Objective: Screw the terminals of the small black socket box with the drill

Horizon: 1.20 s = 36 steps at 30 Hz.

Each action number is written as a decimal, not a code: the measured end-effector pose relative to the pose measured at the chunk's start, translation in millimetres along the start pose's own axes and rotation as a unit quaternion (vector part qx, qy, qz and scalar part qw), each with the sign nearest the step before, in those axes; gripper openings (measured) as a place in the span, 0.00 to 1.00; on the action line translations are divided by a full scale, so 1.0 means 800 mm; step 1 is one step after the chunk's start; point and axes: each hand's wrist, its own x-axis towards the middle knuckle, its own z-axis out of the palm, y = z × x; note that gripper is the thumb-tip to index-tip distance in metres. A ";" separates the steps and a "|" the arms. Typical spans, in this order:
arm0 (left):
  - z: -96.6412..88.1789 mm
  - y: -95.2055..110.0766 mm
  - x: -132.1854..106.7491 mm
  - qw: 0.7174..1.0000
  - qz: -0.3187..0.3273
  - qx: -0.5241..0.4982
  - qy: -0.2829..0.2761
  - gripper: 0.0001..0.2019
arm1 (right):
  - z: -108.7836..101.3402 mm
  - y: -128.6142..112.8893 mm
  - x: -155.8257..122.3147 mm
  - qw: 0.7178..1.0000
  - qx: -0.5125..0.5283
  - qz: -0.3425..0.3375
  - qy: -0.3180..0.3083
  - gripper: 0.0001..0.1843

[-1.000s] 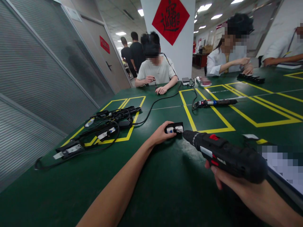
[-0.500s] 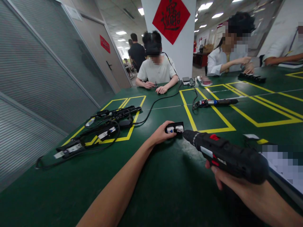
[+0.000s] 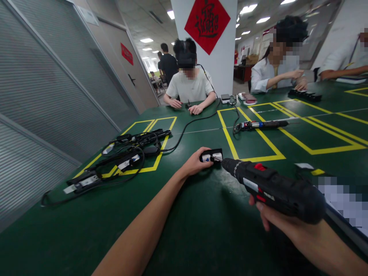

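My left hand (image 3: 196, 162) grips the near end of a small black open housing (image 3: 213, 155) with white and blue parts inside, pinned on the green table (image 3: 201, 230). My right hand (image 3: 271, 220) is wrapped round the grip of a black cordless screwdriver (image 3: 273, 188) with red buttons. The screwdriver's tip points left into the housing, touching it near its right side. My right hand's fingers are mostly hidden under the tool.
A pile of black power strips and cords (image 3: 120, 159) lies to the left inside yellow tape lines. Another screwdriver (image 3: 263, 124) lies farther back on the right. A person in a white shirt (image 3: 189, 86) sits across; other people (image 3: 276, 69) work at the right.
My hands, the housing and the screwdriver stay put. The person across the table has lowered a hand to the table, and people in the corridor have walked farther away.
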 end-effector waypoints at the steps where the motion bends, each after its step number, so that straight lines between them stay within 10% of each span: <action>1: 0.000 0.000 0.000 1.000 0.000 0.001 0.001 0.25 | 0.000 0.001 0.000 1.000 -0.008 0.003 0.002 0.18; 36: -0.001 -0.002 -0.002 1.000 -0.002 -0.009 0.011 0.22 | -0.016 0.010 0.006 0.996 -0.007 0.003 -0.085 0.19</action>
